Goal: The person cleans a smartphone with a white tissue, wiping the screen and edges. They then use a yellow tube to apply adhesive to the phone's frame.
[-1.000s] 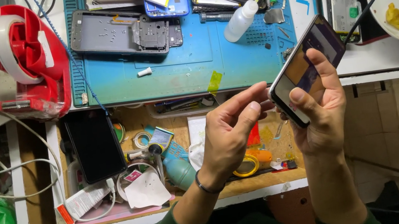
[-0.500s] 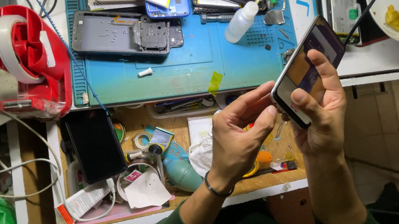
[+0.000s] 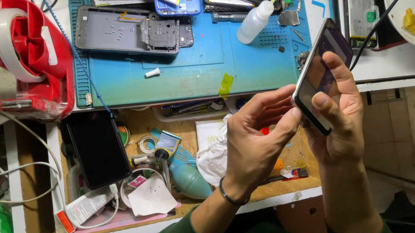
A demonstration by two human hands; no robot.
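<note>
Blue mat [image 3: 190, 72] on cluttered workbench [image 3: 402, 62]
</note>
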